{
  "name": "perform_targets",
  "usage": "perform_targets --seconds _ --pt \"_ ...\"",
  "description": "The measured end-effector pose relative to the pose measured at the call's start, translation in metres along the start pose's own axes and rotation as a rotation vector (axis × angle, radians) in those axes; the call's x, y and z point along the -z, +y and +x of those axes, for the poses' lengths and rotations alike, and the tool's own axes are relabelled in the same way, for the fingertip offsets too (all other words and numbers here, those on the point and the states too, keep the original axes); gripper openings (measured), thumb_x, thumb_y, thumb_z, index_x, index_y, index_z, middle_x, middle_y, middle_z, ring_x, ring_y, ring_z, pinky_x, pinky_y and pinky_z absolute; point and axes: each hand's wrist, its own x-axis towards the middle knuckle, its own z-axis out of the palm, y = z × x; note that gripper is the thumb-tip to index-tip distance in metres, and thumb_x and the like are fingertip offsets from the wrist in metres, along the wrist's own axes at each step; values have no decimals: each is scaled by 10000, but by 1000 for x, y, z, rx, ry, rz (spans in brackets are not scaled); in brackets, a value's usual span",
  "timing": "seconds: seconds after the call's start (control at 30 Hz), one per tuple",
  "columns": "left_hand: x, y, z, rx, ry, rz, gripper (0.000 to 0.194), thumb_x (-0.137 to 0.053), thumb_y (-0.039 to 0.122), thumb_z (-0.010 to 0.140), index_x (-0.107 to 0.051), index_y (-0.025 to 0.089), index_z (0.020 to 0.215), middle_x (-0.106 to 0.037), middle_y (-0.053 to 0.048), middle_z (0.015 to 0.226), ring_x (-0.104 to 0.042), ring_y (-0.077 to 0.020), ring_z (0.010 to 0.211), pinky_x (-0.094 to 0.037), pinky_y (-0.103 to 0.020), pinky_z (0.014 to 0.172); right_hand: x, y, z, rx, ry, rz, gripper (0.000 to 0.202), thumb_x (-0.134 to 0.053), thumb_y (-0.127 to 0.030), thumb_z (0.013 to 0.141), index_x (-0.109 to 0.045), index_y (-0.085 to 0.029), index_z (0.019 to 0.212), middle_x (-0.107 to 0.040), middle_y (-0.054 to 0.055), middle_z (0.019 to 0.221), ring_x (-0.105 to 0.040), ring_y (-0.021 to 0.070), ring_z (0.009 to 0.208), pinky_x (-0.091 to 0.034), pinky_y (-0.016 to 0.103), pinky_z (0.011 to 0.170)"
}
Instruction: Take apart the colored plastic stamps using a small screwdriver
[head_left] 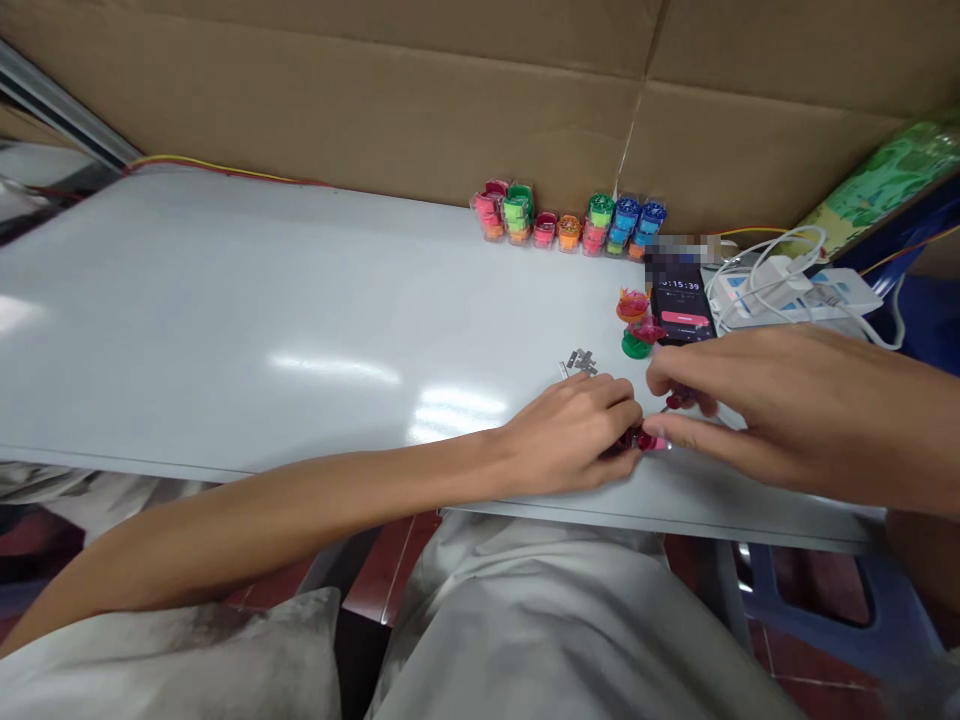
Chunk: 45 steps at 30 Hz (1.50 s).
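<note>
My left hand rests on the table with its fingers closed around a small dark red plastic piece, which looks like a pencil sharpener and is mostly covered. From the right, my right hand reaches in with bent fingers around a thin-shafted tool with a dark red handle. Its thumb tip is at the plastic piece. Just beyond my left hand lie several small flat metal blades. Past my right fingertips are a green and pink plastic part and an orange and pink one.
Stacks of colourful small plastic sharpeners line the cardboard wall at the back of the white table. A phone showing a timer lies at the right, beside a power strip with white cables. A blue stool stands below.
</note>
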Motion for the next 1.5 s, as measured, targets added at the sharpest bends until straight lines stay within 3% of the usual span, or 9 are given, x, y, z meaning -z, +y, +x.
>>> perform_targets --seconds 0.2,0.37,0.57,0.73,0.9,1.0,1.23,1.33,1.5 --pt "-1 0 0 -17 18 14 277 -567 328 1034 -730 126 1128 -732 -127 1110 -690 -263 967 -570 -407 889 2 2 4 46 -148 78 41 -567 -241 1007 -606 -251 1001 -686 -1 857 -590 180 709 -344 318 641" --pt "2 2 1 3 -4 6 293 -546 326 1033 -738 114 1096 -728 -126 1091 -691 -266 952 -578 -407 865 0 3 4 17 -142 13 125 -557 -268 1028 -597 -246 911 -630 -18 740 -505 162 600 -287 325 607" --pt "2 3 1 8 -14 -2 277 -571 329 1001 -733 119 1082 -732 -121 1053 -694 -266 920 -582 -419 851 -1 2 5 32 -129 81 45 -595 -244 983 -588 -251 940 -663 -5 868 -584 178 752 -350 317 677" --pt "1 0 1 10 -15 -33 270 -576 321 998 -727 125 1107 -737 -136 1102 -711 -287 996 -586 -422 886 2 0 7 58 -163 79 129 -531 -266 1037 -600 -257 928 -656 -13 823 -534 169 670 -312 332 640" --pt "11 0 -1 -38 -83 -62 288 -615 305 990 -717 118 1184 -729 -146 1161 -699 -298 1061 -570 -433 974 11 -1 1 13 -69 50 107 -549 -249 1003 -594 -265 907 -636 -13 790 -545 173 654 -340 341 613" --pt "23 1 -2 -40 -134 -109 249 -599 265 1022 -710 123 1193 -727 -130 1110 -693 -264 999 -560 -390 899 17 0 -4 47 24 6 67 -569 -231 965 -616 -273 944 -636 -21 766 -521 169 595 -340 355 588" --pt "50 -20 -1 462 144 -593 311 -473 299 1113 -729 128 1068 -732 -58 845 -677 -158 700 -535 -301 698 20 -9 5 7 426 -250 38 -614 -244 989 -626 -254 954 -750 8 840 -634 208 670 -357 401 586" --pt "57 -32 2 571 174 -823 310 -487 261 1106 -682 115 915 -727 -67 810 -671 -135 648 -565 -282 676 9 -2 17 19 544 -273 30 -654 -223 980 -655 -237 1005 -777 23 926 -702 216 785 -424 384 665" --pt "57 -41 7 652 157 -933 232 -503 207 1103 -630 126 926 -741 -67 773 -678 -124 614 -568 -262 643 -10 19 32 74 413 -138 73 -610 -185 985 -650 -235 1018 -764 37 968 -717 225 812 -458 382 686"
